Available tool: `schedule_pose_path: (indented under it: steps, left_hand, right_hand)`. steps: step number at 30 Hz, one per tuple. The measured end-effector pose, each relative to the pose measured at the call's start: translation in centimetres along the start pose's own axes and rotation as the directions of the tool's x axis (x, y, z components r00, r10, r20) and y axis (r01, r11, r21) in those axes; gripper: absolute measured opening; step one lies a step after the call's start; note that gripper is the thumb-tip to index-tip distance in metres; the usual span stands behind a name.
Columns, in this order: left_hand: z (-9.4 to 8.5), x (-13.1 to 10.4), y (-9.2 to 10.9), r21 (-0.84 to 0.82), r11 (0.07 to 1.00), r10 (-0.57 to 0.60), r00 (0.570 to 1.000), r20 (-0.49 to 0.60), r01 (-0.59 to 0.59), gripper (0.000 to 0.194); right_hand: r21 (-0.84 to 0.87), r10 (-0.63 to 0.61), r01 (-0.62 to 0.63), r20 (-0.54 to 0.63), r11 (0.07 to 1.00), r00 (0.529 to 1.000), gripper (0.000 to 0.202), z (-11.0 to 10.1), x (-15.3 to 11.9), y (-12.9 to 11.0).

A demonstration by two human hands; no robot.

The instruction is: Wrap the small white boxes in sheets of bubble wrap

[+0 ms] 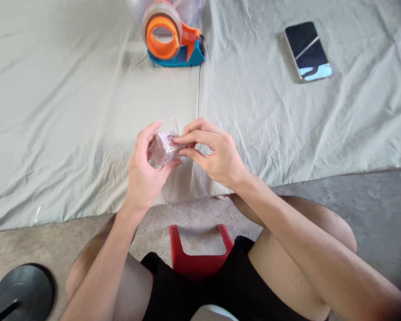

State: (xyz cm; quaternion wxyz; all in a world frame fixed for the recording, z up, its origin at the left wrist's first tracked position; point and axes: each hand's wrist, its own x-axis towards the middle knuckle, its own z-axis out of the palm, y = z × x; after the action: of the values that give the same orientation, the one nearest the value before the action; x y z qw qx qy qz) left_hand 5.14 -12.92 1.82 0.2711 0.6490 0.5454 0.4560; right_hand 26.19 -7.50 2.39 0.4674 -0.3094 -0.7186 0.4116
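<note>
A small box-shaped packet in clear, shiny wrap (166, 146), with pinkish print on its top, is held above the cloth in front of me. My left hand (146, 165) is curled round its left side, thumb below and fingers behind. From the right, my right hand (212, 151) pinches the packet's right edge between thumb and fingertips. What exactly lies between those fingertips is too small to make out. Beyond the hands stands an orange and blue tape dispenser (177, 38) carrying a roll of tape.
A pale grey-green cloth (87, 111) covers the work surface. At the right lies a phone (308, 51); a clear plastic bag (194, 11) sits behind the dispenser. Below are a red stool (198, 263), a round black base (23, 292) and concrete floor (384, 223).
</note>
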Motion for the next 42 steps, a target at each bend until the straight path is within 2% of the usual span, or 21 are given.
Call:
schedule_pose_path:
  steps: [5,9,13,16,24,30,35,39,42]
  left_hand:
    - [0.2,-0.1,0.2,-0.025,1.000,0.002,1.000,-0.015,-0.002,0.078]
    - [0.2,-0.1,0.4,-0.017,1.000,0.010,1.000,-0.024,-0.010,0.079]
    - [0.0,-0.1,0.7,-0.025,1.000,-0.009,1.000,-0.005,0.009,0.082]
    - [-0.1,-0.1,1.0,-0.032,0.999,-0.040,0.999,0.011,0.040,0.081]
    - [-0.4,0.0,2.0,-0.093,0.973,-0.208,0.977,0.047,0.212,0.065]
    - [-0.7,0.4,2.4,-0.259,0.919,-0.291,0.955,0.060,0.297,0.071]
    - [-1.1,0.5,2.6,-0.333,0.869,-0.345,0.931,0.121,0.366,0.073]
    - [-1.3,0.2,2.7,-0.352,0.841,-0.368,0.912,0.182,0.410,0.069]
    - [-1.3,-0.1,2.6,-0.397,0.809,-0.358,0.898,0.255,0.435,0.067]
  right_hand:
    - [-0.048,0.011,-0.012,-0.023,0.999,1.000,0.011,0.0,0.0,-0.4]
    - [0.038,0.053,-0.052,-0.019,0.998,0.998,0.018,-0.2,0.2,-0.8]
    - [0.121,0.131,-0.130,0.002,0.984,0.991,0.036,-0.3,0.5,-1.2]
    - [0.130,0.120,-0.117,-0.019,0.985,0.993,0.040,-0.3,0.6,-1.4]
    - [0.016,0.032,-0.030,-0.151,0.999,0.988,0.032,0.1,0.4,-1.6]
    - [-0.075,-0.005,-0.003,-0.106,0.997,0.994,0.014,0.2,0.1,-1.4]
    - [-0.138,-0.085,0.081,-0.023,0.987,0.996,0.012,0.2,-0.2,-0.7]
    - [-0.148,-0.105,0.097,-0.046,0.984,0.993,0.005,0.4,-0.3,-0.7]
    - [-0.167,-0.121,0.107,-0.081,0.980,0.989,0.011,0.7,-0.4,-1.0]
